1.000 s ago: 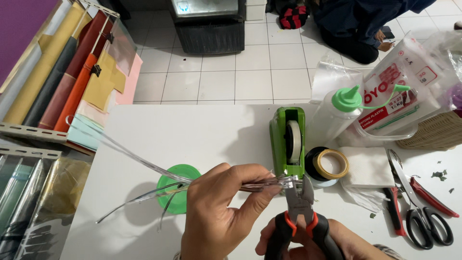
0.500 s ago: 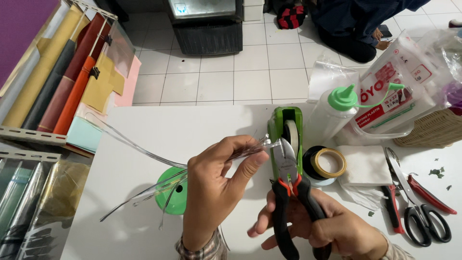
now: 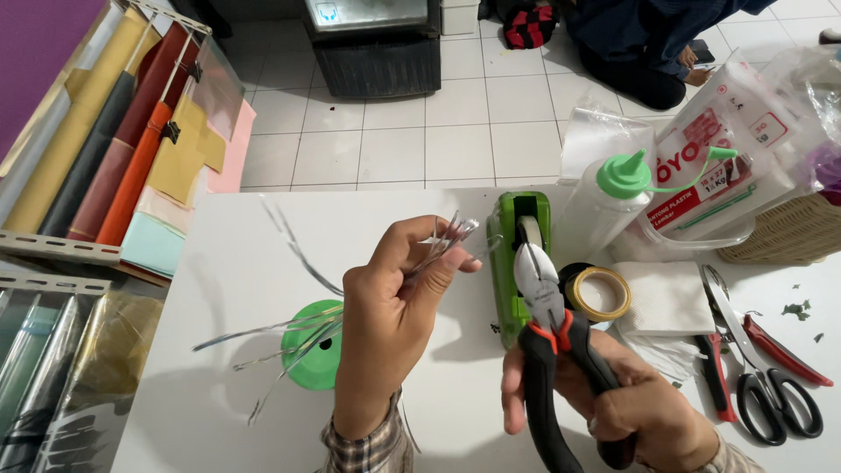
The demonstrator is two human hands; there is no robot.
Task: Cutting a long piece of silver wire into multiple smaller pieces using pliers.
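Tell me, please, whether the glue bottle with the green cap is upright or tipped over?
Upright: the glue bottle stands on the table, cap pointing up.

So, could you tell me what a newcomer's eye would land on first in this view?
Most likely the two hands at the centre: the left hand pinches a bundle of thin silvery wires, and the right hand grips black-and-red pliers beside it, jaws pointing up. Next come the bright green tape dispenser just behind the pliers and the green spool on the white table to the left.
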